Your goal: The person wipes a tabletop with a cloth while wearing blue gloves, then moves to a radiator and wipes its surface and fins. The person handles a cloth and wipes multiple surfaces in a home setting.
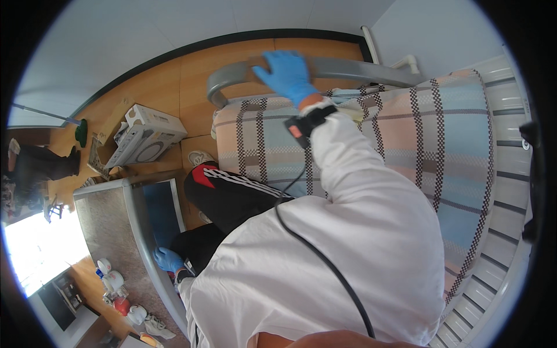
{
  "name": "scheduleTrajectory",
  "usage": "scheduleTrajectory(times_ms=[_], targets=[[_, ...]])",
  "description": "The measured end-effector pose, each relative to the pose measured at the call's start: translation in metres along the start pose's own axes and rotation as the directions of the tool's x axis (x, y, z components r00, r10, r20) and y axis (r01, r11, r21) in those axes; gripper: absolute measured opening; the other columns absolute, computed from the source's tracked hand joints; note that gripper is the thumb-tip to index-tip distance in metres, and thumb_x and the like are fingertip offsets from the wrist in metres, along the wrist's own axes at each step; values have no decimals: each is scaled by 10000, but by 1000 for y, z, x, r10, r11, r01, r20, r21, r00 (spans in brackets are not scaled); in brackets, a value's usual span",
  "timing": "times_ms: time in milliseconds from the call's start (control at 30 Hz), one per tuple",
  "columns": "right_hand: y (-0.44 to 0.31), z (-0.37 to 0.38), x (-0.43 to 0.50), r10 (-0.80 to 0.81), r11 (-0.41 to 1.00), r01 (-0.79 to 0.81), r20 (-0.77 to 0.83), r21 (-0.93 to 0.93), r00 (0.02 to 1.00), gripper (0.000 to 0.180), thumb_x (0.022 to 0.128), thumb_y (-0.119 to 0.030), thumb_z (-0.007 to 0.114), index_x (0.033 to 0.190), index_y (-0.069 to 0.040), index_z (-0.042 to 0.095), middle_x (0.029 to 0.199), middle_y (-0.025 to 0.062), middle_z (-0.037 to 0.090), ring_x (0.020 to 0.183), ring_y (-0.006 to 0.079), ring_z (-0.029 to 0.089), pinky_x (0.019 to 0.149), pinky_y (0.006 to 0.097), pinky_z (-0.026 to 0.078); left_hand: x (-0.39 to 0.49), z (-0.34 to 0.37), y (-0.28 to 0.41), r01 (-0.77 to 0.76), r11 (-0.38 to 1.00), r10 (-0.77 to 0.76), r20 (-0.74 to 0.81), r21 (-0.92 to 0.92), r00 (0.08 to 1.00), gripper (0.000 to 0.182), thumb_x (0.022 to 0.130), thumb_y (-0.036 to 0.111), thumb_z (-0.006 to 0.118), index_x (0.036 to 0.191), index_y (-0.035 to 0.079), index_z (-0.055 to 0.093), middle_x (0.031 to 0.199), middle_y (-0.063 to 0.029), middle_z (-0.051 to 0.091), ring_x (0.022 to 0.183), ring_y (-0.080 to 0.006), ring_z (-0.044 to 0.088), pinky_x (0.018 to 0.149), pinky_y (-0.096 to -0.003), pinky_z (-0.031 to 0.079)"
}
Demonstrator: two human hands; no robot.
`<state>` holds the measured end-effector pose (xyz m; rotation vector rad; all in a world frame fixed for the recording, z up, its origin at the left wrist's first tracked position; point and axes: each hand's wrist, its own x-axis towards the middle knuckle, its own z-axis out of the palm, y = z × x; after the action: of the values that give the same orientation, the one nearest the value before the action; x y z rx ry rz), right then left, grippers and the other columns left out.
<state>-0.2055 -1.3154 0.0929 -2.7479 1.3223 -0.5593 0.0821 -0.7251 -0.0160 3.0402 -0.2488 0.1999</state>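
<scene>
My right hand [285, 75], in a blue glove, presses down on the grey curved armrest [361, 69] of a seat. A blurred brown patch, apparently a brown cloth [256, 68], shows at both sides of this hand, between it and the armrest. A plaid seat cushion [396, 135] in blue, peach and grey lies just below that forearm. My left hand [169, 259], also blue-gloved, is at the grey rim of a stone-topped table [109, 217]. Its fingers are bent against the rim; I cannot tell whether they grip it.
White slats [507, 191] edge the cushion on the right. Cups, a teapot [114, 280] and a crumpled cloth [157, 326] sit on the table. An open carton [150, 135] and a green broom head [81, 132] are on the floor. A person's dark-clothed legs [43, 163] show far left.
</scene>
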Motion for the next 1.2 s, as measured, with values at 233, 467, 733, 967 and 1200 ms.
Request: scheduleTrajectory(times_ms=[233,467,733,967,1200], targets=[[162,-51,-59,246,937,-292,-229,-194,942,413,832,-468,526,945,-96,664,922,110,655,871,291,597,842,419,397,-4,-5,19,-115,993,116,-97,15,989,367,918,258,439,1082,-12,626,1183,-202,579,1042,-372,565,886,-440,447],[195,-55,-56,326,880,-359,-152,-312,933,458,844,-482,476,882,-75,682,892,125,659,849,305,605,822,398,419,6,-13,28,-244,970,239,-178,-5,955,328,913,215,457,1064,-13,637,1131,-210,607,1006,-366,591,876,-432,458],[201,-59,-43,422,871,-417,-40,-261,906,474,825,-477,479,812,-53,691,836,156,673,821,340,614,792,419,456,2,-13,18,-155,981,174,-173,117,969,338,913,219,470,1091,-16,633,1140,-197,616,1016,-352,598,887,-419,459],[207,-51,-49,389,880,-421,-173,-221,905,433,824,-456,510,781,-59,679,821,162,663,810,369,597,771,442,452,10,-4,26,-155,982,172,-171,108,970,330,913,216,474,1091,-10,636,1139,-184,618,1022,-342,596,903,-418,445],[200,-56,-44,449,839,-469,-136,-276,883,476,822,-486,446,792,-89,707,808,154,672,802,337,619,794,416,439,6,8,33,-180,980,188,-95,86,978,343,933,253,439,1123,30,618,1240,-151,564,1103,-328,552,941,-432,398]])
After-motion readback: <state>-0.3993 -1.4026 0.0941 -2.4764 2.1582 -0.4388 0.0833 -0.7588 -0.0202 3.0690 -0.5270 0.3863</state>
